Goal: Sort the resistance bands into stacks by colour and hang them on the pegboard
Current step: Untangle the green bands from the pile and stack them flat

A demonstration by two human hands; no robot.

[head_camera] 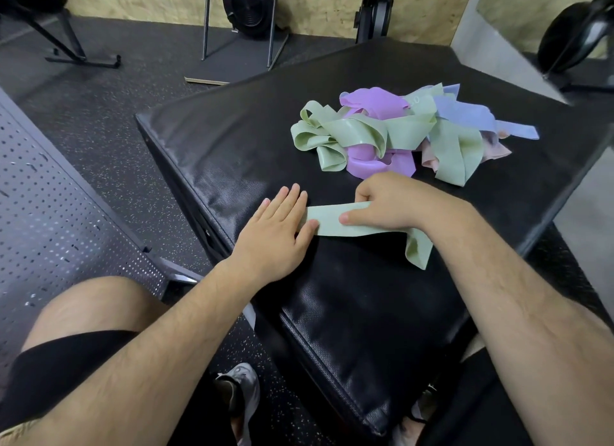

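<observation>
Now, green band (327, 218): one pale green strip lies flat on the padded box (232, 130), about midway along its left edge and a little in from it, running left to right. Its right end passes under the right wrist and folds over into a loose tail that points toward the near corner.
Left hand (279, 226): palm down with the fingers straight and close together. The thumb side of the hand presses the strip's left end against the box top, and nothing is gripped.
Right hand (388, 203): fingers curled over the far edge of the same strip and the thumb laid across its top, so the hand pinches the band near its middle.
Pile of bands (398, 130): a tangled heap sits farther in, toward the right corner of the box top, just beyond the right hand's knuckles. I cannot tell whether it touches them.
Colours in the pile: green loops (352, 135) on the left and across the front, purple (375, 103) at the back and underneath, blue (465, 113) on the right and a bit of pink (432, 155) low on the right side.
Pegboard (50, 196): a grey perforated panel stands off the box's left edge, beside the person's left knee, with no band on the part I can see.
Floor (116, 96): dark speckled rubber, with a grey shoe (242, 389) planted by the near corner.
</observation>
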